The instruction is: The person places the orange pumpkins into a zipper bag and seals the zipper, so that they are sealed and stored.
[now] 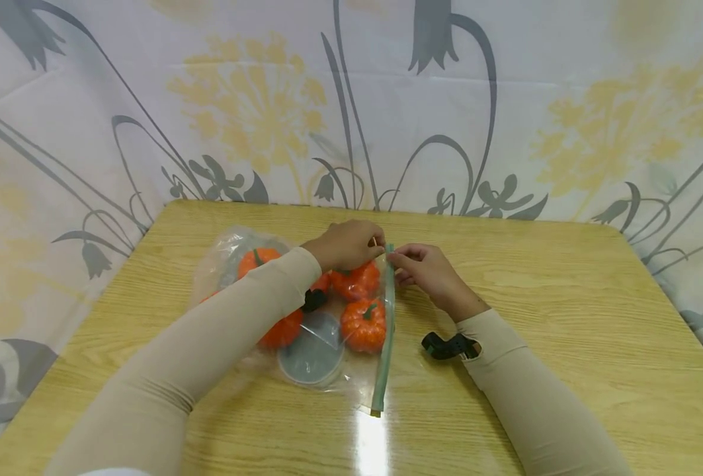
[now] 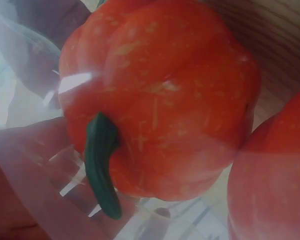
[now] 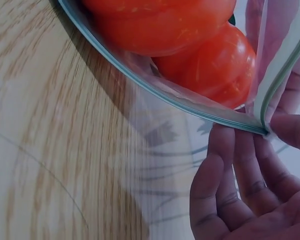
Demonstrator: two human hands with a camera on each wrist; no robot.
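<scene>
A clear zip bag [image 1: 223, 254] lies on the table with several orange toy pumpkins [image 1: 364, 325] inside. Its green zip strip [image 1: 385, 350] runs along the right side. My right hand [image 1: 431, 271] pinches the strip's far end; in the right wrist view, the thumb and fingers [image 3: 222, 142] meet at the bag's corner, and the mouth gapes. Just left of that end, my left hand [image 1: 348, 244] grips the bag near the same corner, its fingertips partly hidden. Close up in the left wrist view, a pumpkin [image 2: 165, 100] with a dark green stem [image 2: 101, 165] shows through plastic.
A round grey container or lid [image 1: 311, 350] shows through the plastic among the pumpkins. The wooden table [image 1: 541, 284] extends to both sides. A flower-patterned cloth [image 1: 363, 99] hangs behind its far edge. A black wrist device [image 1: 446, 346] sits at the right sleeve.
</scene>
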